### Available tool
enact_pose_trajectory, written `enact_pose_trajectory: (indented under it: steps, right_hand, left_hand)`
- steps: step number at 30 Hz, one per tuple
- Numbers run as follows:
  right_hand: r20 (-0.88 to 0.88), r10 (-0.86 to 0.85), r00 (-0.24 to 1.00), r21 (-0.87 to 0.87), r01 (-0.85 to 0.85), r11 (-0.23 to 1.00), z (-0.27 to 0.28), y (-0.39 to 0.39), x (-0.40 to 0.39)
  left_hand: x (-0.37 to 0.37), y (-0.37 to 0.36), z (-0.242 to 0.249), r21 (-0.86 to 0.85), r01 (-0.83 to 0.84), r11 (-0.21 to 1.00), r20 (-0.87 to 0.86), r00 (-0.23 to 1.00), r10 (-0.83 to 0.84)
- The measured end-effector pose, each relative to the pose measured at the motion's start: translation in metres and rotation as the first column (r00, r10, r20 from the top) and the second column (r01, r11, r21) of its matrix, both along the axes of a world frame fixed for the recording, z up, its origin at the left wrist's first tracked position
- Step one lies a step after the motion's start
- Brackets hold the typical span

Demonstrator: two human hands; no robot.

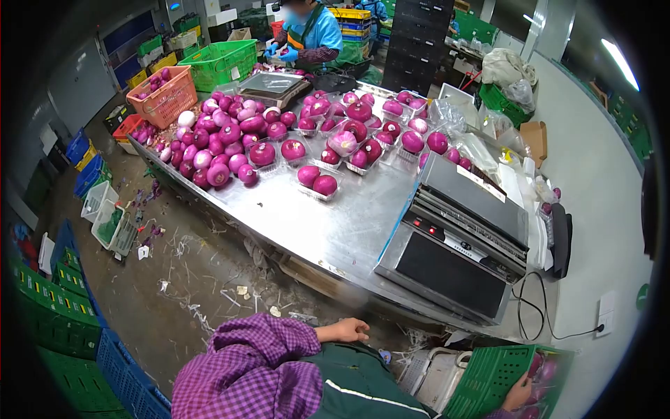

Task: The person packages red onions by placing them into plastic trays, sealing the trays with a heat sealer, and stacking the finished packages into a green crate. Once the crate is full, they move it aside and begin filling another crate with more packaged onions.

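Note:
My left hand [347,329] hangs in front of my dark green apron [370,377], near the table's front edge. Its fingers curl loosely with nothing between them. At the lower right, my right hand [517,393] has its fingers bent around the rim of a green crate [488,377]. Packs of red onions [548,370] under clear film lie inside that crate, right beside the fingertips. On the metal table [293,216] stand a wrapping machine [453,244] with a red light lit, a pile of loose red onions [216,140], and several clear trays of onions [317,183].
A co-worker [317,35] in blue gloves stands across the table beside a scale [272,85]. An orange basket [164,96] and a green basket [220,63] sit at the far left. Black crates [417,45] are stacked behind. Scraps litter the floor; a power cord [544,307] runs to the wall.

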State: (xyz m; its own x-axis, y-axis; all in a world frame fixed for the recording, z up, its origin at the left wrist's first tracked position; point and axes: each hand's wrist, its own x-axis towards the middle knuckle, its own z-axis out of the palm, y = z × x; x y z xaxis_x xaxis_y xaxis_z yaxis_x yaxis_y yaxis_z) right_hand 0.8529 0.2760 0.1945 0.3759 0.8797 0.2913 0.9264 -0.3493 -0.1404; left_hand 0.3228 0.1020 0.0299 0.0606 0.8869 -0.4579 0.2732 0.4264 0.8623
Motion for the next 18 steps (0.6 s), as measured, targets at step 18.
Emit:
enact_pose_trajectory:
  steps: [18]
  right_hand:
    - [0.073,-0.005,0.997,0.03,0.003,1.0,-0.011,0.001,0.013]
  left_hand:
    - [0.0,-0.005,-0.004,0.022,0.056,0.998,-0.032,0.998,-0.055]
